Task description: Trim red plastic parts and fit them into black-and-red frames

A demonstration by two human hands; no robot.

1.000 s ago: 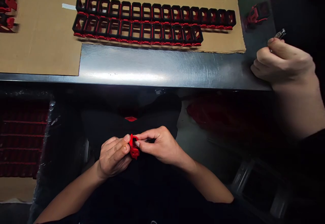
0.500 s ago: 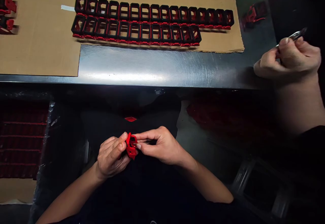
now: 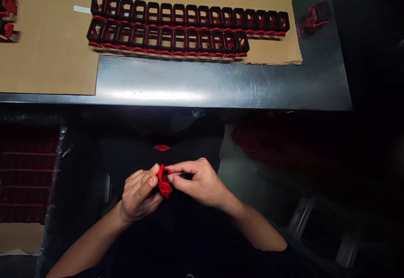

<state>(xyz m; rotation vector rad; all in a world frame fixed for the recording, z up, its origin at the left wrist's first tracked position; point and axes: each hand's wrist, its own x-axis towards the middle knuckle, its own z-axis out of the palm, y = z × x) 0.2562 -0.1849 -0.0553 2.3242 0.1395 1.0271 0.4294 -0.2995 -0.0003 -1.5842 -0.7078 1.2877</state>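
My left hand [image 3: 140,194] and my right hand [image 3: 197,181] meet over my lap, below the table's front edge. Both pinch one small red plastic part [image 3: 164,181] between thumb and fingertips. Another red piece [image 3: 162,147] lies on the dark cloth just above them. On a sheet of brown cardboard [image 3: 53,55] on the table stand two long rows of black-and-red frame parts [image 3: 176,27], side by side and upright.
The steel table [image 3: 202,82] runs across the view, its front edge near the middle. Loose black-and-red parts sit at the far left [image 3: 6,15] and far right [image 3: 312,17]. A wrapped stack of red parts [image 3: 27,173] stands at my lower left.
A co-worker's hand holding a metal tool at the table's right edge has withdrawn out of view. My hands stayed in place, turning the red part slightly.
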